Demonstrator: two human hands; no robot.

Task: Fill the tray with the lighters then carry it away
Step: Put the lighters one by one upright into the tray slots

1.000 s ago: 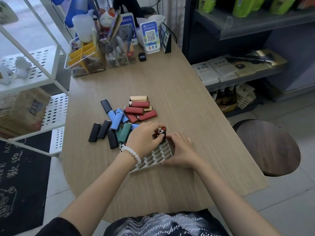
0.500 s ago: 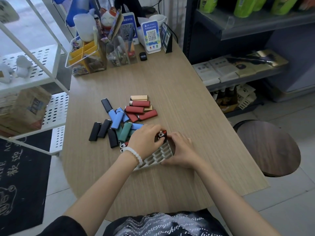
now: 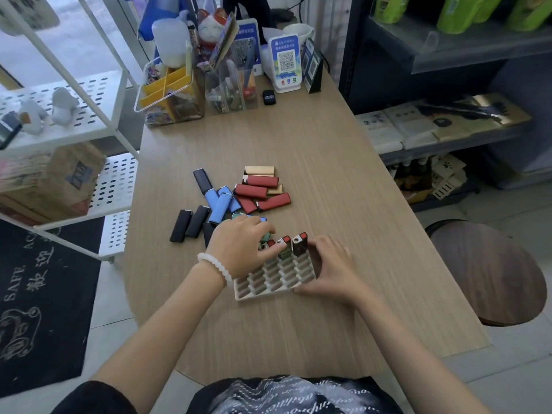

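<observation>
Left hand (image 3: 239, 246) reaches palm-down over the tray's (image 3: 274, 283) far-left corner, fingers curled on a lighter being set into a slot. Right hand (image 3: 330, 268) lies flat, fingers spread, bracing the tray's right edge on the table (image 3: 328, 162). Two lighters (image 3: 299, 243) clearly stand upright in the far row; loose pile (image 3: 239, 195) beyond: four red, three black counted.

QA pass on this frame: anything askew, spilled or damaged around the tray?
Nothing stands out. The tray sits flat on the table, a few lighters stand upright in its far row, and the loose lighters lie in an ordinary pile beyond it. No visible damage.
</observation>
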